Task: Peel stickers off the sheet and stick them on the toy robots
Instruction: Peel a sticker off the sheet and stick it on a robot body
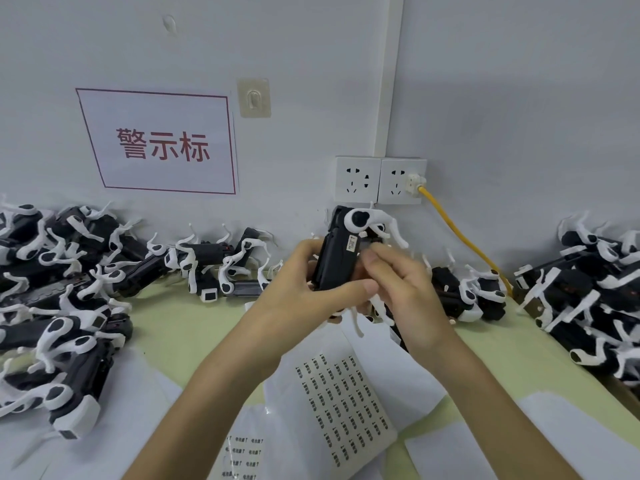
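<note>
I hold a black toy robot (341, 254) with white legs upright in front of the wall, above the table. My left hand (304, 289) grips its body from the left, thumb across the lower front. My right hand (398, 282) is at the robot's right side, its fingertips against the body beside a small white sticker (352, 243) on the black surface. A sticker sheet (346, 403) with rows of small printed labels lies on the table below my forearms. A second, smaller sheet (244, 459) lies at the bottom edge.
Piles of black-and-white toy robots crowd the left (62, 299), the back middle (221, 268) and the right (588, 306) of the green table (180, 327). White paper sheets (571, 427) lie at the front. Wall sockets (381, 180) and a yellow cable (464, 237) sit behind.
</note>
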### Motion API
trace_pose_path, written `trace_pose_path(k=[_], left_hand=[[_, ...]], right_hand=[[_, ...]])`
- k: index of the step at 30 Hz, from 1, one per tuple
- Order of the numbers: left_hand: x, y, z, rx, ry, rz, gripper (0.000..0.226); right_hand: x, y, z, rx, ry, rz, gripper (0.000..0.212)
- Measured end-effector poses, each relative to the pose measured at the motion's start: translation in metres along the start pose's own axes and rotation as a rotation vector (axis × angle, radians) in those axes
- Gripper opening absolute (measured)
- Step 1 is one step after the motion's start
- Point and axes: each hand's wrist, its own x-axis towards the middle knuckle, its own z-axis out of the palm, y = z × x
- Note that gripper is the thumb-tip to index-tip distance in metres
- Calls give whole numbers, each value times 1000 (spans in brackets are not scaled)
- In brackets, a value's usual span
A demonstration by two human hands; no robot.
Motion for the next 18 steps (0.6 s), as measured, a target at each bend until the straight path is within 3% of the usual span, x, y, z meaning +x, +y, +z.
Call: trace_pose_path(k=[4,7,9,11,13,17,18], left_hand=[[1,0,-3,-135,54,-90,54],[-2,4,-16,-166,21,-143,49],[3,3,-18,-160,-77,-218,37],[1,-10,-22,-223,-136,-225,36],[14,-10,-17,-243,-84,-211,42],[23,-8,-25,-192,-182,-346,46],[24,-11,-27,-265,-128,-377,54]], right_hand=[[6,12,-23,-47,127,166,43],[10,12,-45,19,157,135,39],[10,8,-58,7,48,81,9],[9,6,-68,-106,-200,89,40],[7,6,-70,-192,-395,137,51],[5,4,-77,-203,-420,206,32],[5,4,-79,-203,-408,219,29]])
